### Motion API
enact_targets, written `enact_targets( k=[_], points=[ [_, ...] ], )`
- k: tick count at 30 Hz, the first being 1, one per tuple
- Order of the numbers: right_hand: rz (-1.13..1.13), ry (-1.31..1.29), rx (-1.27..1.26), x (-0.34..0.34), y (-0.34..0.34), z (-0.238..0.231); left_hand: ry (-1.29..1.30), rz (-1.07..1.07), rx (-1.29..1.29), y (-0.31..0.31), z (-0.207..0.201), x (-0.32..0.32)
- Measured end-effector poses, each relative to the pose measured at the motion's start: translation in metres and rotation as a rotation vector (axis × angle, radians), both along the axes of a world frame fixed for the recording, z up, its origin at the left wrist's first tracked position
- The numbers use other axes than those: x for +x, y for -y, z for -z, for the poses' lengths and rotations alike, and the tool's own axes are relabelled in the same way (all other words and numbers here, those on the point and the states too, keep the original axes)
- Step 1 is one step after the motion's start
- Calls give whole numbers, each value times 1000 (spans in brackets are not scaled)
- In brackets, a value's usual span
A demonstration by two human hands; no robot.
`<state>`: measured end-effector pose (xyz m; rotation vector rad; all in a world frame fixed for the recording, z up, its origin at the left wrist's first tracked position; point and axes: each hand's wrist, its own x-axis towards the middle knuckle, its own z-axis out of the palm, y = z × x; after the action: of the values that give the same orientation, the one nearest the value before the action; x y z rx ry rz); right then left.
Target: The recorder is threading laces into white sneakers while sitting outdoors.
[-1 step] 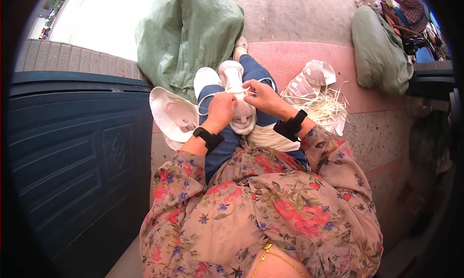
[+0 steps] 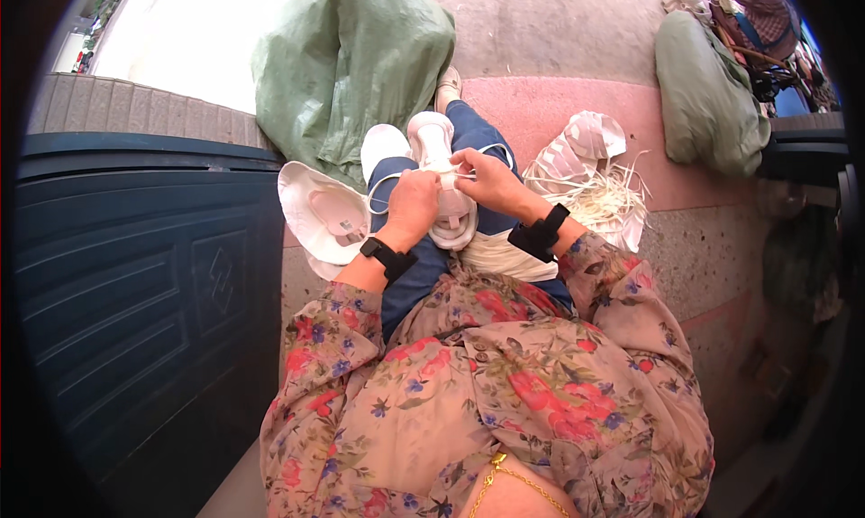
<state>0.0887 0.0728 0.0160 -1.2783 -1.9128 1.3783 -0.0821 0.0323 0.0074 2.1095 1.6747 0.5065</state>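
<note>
A white and pale pink sneaker (image 2: 432, 140) rests between my legs, toe pointing away from me and its heel opening toward me. My left hand (image 2: 417, 201) is closed at the left side of the lacing, fingertips on a white shoelace. From the right, my right hand (image 2: 489, 181) pinches the shoelace (image 2: 463, 175) over the middle of the shoe. Loops of lace curve out on both sides across my jeans. Just left of the sneaker lies another white shoe (image 2: 386, 147), partly covered. My fingers hide some of the eyelets.
Cream laces (image 2: 514, 255) lie in a bundle on my lap. More laces (image 2: 602, 198) spill over a pink-white wrapping at right. A white, pink-lined fabric piece (image 2: 315, 212) sits left. Green sacks (image 2: 351, 77) stand ahead and at far right (image 2: 707, 95). A blue door (image 2: 153, 293) borders the left.
My right fingers have shifted very slightly at the lace above the shoe. The sneaker and everything around it stay in place.
</note>
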Motion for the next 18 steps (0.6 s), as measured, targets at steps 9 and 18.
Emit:
enact_targets(
  k=[9, 18],
  points=[
    [-59, 188, 129, -8, 7, 10, 15, -151, -5, 3, 3, 18],
    [-11, -4, -43, 16, -10, 17, -351, 36, -128, -5, -34, 13]
  ],
)
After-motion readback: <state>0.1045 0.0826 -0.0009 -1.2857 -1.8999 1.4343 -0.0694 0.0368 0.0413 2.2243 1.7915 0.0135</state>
